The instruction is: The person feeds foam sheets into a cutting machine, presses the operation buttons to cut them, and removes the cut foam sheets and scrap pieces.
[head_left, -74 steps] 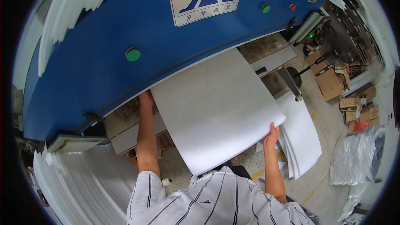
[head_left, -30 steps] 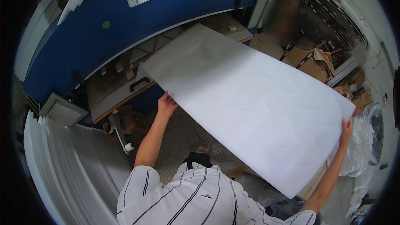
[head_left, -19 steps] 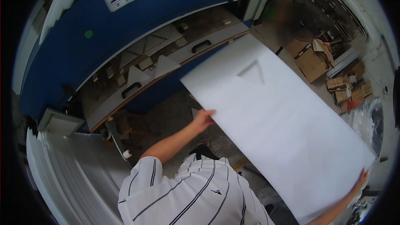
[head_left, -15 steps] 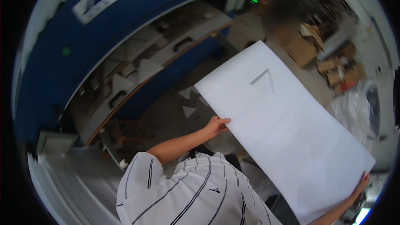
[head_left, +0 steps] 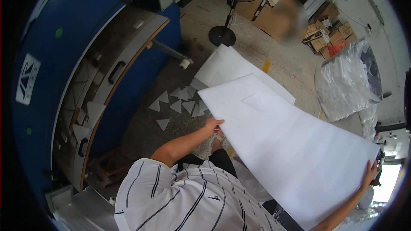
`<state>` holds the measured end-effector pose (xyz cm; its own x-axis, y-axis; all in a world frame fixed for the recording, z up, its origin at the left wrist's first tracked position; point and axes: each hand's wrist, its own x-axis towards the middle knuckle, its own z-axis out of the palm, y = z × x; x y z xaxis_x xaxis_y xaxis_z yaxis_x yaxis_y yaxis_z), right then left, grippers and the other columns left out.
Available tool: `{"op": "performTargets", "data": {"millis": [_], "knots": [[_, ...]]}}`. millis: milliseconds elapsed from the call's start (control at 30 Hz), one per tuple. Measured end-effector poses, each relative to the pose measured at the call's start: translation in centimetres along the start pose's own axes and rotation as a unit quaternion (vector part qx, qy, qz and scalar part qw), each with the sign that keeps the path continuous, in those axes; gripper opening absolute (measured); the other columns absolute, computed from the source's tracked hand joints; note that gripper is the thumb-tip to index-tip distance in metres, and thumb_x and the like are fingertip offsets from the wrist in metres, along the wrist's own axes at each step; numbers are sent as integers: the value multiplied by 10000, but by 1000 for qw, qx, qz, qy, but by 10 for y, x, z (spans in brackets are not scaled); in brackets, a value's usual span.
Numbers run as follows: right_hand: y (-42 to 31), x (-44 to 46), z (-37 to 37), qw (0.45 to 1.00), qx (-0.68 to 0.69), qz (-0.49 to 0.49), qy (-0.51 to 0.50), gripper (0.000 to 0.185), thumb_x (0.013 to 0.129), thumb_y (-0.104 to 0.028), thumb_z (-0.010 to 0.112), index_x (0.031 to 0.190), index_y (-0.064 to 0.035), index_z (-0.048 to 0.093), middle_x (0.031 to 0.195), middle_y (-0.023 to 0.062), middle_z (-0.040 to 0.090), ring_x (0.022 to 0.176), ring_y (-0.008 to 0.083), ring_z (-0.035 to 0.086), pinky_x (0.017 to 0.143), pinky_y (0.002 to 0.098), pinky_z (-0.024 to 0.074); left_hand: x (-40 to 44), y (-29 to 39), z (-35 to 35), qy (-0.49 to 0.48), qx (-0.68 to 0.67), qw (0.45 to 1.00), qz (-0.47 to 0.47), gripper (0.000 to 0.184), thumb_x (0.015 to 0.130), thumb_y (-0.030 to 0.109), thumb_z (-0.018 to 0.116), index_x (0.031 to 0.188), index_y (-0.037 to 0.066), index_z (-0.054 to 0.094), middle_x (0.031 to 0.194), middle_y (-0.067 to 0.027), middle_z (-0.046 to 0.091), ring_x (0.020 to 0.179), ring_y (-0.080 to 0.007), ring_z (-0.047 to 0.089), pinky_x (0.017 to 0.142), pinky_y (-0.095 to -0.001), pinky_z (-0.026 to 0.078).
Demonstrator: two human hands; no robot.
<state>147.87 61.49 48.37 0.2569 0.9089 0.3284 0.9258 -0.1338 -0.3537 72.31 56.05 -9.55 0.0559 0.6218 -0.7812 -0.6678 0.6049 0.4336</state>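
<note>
A large white foam sheet [head_left: 295, 145] is held in front of my body, to the right, with a triangular mark near its far end. My left hand [head_left: 214, 125] grips its near left edge, thumb on top. My right hand [head_left: 369, 174] holds the right end at the edge, its fingers partly behind the sheet. Beyond the sheet, a stack of white sheets [head_left: 231, 62] lies low by the machine. Several small white triangles [head_left: 176, 106] are scattered on the floor left of it.
The blue machine [head_left: 43, 38] fills the left, its bed [head_left: 115, 51] holding triangular pieces and blocks. A black fan [head_left: 222, 36] stands at the top. Cardboard boxes [head_left: 274, 19] and a plastic-wrapped bundle [head_left: 346, 81] are at the right.
The sheet has come out of the machine and swung right, away from the bed. My left hand has moved from the bed to the sheet's edge. The view has turned right, showing the floor triangles.
</note>
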Motion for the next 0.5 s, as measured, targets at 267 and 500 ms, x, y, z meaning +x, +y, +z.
{"op": "performTargets", "data": {"millis": [267, 500], "knots": [[11, 190, 281, 998, 39, -48, -27, 546, 941, -230, 672, 1352, 92, 513, 1317, 196, 597, 1212, 243, 555, 1060, 348, 404, 108, 99, 44, 173, 111, 978, 23, 410, 887, 201, 715, 1210, -3, 568, 972, -123, 670, 833, -250, 650, 629, -389, 547], [-6, 233, 550, 987, 96, -18, -130, 547, 910, -275, 698, 1274, 106, 553, 1264, 244, 623, 1169, 328, 591, 1016, 388, 437, 83, 73, 54, 157, 266, 946, 102, 527, 890, 321, 706, 1237, -37, 534, 836, -121, 667, 634, -194, 613, 595, -333, 508]]}}
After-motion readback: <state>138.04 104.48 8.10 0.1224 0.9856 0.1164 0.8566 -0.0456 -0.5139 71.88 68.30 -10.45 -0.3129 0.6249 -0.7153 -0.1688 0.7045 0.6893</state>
